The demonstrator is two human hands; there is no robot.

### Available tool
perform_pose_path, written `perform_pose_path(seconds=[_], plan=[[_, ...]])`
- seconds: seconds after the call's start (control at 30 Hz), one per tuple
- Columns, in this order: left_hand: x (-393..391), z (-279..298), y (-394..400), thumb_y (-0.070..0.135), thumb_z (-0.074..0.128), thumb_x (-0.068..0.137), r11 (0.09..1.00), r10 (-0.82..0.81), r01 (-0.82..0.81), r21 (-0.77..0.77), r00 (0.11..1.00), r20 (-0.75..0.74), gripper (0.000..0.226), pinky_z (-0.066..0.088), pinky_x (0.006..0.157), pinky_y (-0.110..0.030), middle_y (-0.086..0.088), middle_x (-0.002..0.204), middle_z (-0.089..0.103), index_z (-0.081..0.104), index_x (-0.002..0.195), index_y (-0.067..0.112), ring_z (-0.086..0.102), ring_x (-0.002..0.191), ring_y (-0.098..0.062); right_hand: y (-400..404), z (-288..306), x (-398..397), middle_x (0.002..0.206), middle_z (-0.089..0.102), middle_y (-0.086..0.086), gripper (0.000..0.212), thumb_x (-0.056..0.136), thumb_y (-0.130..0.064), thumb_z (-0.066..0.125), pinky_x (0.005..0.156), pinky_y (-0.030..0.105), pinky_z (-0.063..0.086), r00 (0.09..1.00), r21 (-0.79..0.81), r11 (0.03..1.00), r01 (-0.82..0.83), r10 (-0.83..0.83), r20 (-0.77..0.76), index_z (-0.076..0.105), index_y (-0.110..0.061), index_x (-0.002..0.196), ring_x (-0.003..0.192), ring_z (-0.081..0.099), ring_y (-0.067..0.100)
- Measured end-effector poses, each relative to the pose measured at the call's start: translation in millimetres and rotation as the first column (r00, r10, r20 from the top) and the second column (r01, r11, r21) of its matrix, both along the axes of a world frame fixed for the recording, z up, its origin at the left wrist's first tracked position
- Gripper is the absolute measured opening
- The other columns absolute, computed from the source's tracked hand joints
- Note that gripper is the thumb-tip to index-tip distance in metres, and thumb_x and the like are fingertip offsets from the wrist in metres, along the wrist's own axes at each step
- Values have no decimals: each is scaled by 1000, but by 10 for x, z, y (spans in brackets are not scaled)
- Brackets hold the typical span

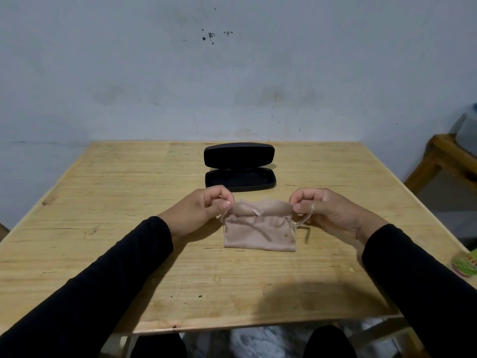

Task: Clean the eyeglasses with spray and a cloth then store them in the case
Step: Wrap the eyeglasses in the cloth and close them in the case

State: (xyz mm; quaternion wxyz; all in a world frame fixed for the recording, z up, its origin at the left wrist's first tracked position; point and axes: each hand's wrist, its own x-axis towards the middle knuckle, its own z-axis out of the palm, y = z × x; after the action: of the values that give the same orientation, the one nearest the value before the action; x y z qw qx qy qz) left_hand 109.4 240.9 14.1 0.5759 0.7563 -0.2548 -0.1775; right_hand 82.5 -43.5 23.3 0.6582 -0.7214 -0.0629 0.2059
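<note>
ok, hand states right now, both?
Left hand: pinching the cloth's upper left edge.
Right hand: pinching its upper right edge; eyeglasses wrapped in the cloth.

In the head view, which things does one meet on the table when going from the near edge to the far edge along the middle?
Bare wooden table → beige cloth pinched by both hands → open black case.

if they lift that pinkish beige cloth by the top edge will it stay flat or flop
The thin pinkish beige cloth will probably flop: its top edge already folds between the left hand and right hand. It looks light. The clear-framed eyeglasses lying with it may slide out.
</note>
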Motion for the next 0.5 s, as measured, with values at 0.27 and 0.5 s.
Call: perform_pose_path(seconds=[0.27, 0.5], plan=[[-101, -53, -1, 55, 32, 92, 996, -21, 13, 89, 995, 94, 51, 44, 73, -17, 0, 83, 74, 65, 102, 18, 60, 79, -26, 136, 42, -66, 77, 76, 13, 33, 95, -19, 37, 56, 24, 31, 1000, -119, 993, -11, 12, 8, 65, -5, 85, 60, 53, 8], [-210, -41, 113, 18, 57, 87, 992, 129, -128, -14, 978, 166, 14, 44, 70, -8, 17, 83, 71, 69, 89, 23, 63, 77, 3, -61, 17, -332, 98, 74, 12, 14, 85, 5, 58, 65, 25, 41, 980, 57, 982, 181, -185, 78, 62, -8, 89, 81, 57, 18]])
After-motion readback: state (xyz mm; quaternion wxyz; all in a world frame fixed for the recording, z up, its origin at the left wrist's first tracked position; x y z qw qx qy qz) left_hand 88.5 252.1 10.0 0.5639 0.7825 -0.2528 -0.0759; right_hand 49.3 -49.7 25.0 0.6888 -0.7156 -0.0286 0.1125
